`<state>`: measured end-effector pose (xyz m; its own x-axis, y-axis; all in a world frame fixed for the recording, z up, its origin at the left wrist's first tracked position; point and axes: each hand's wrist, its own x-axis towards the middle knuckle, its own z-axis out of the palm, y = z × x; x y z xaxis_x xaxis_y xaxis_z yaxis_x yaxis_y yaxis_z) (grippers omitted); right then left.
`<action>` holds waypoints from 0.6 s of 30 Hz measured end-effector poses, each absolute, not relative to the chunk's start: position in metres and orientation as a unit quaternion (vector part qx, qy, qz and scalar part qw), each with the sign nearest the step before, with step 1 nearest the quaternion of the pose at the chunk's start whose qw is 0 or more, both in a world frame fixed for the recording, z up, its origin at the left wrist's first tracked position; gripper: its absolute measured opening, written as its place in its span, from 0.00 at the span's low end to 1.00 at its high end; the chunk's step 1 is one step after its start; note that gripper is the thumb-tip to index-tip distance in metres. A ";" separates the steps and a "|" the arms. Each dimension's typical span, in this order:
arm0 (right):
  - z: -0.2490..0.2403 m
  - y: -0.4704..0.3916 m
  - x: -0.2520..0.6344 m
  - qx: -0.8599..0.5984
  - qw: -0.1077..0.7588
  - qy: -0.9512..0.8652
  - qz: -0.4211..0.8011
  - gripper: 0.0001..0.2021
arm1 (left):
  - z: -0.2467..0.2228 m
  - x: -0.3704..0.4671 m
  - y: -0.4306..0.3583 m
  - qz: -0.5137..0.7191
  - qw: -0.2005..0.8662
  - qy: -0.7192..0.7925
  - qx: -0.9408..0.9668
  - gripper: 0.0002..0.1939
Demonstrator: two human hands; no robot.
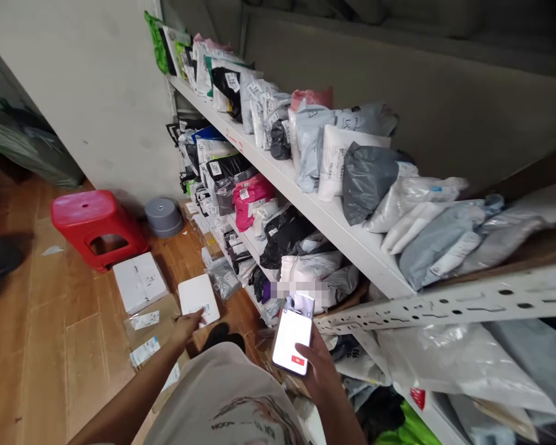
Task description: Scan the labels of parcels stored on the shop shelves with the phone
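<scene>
My right hand (317, 364) is wrapped around a smartphone (285, 346), its thumb over the lower part of the lit screen. The screen is mostly white, with a red button near the bottom and a camera picture at the top. Lower left, my left hand (189, 326) has its fingers closed at the bottom edge of a flat white parcel (197, 290) that bears a small label. Just left of this parcel, a white box (139, 281) and a brown carton (155, 315) with labels lie on the floor.
A white metal rack (296, 191) runs diagonally on the right, its shelves packed with upright bagged parcels (368, 179). A red plastic stool (90, 213) and a grey round stool (163, 216) stand by the wall. Dark clothing shows at the left edge.
</scene>
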<state>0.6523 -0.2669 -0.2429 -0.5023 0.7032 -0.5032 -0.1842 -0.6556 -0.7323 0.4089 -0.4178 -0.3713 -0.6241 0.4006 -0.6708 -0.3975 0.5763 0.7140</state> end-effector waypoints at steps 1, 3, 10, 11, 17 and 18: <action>-0.243 -0.267 0.646 -0.409 0.270 -0.319 0.811 0.30 | -0.354 0.418 -0.402 0.485 0.461 0.742 0.027 0.27; -0.242 -0.268 0.633 -0.407 0.290 -0.333 0.800 0.31 | -0.313 0.437 -0.376 0.550 0.584 0.591 0.083 0.33; -0.233 -0.275 0.602 -0.401 0.345 -0.321 0.785 0.20 | -0.227 0.480 -0.343 0.498 0.782 0.354 0.124 0.46; -0.232 -0.275 0.600 -0.402 0.351 -0.320 0.783 0.20 | -0.227 0.480 -0.341 0.500 0.781 0.354 0.125 0.46; -0.237 -0.266 0.585 -0.414 0.386 -0.330 0.756 0.23 | -0.227 0.467 -0.327 0.496 0.766 0.370 0.173 0.50; -0.237 -0.263 0.581 -0.413 0.389 -0.332 0.754 0.23 | -0.225 0.464 -0.325 0.493 0.764 0.377 0.177 0.50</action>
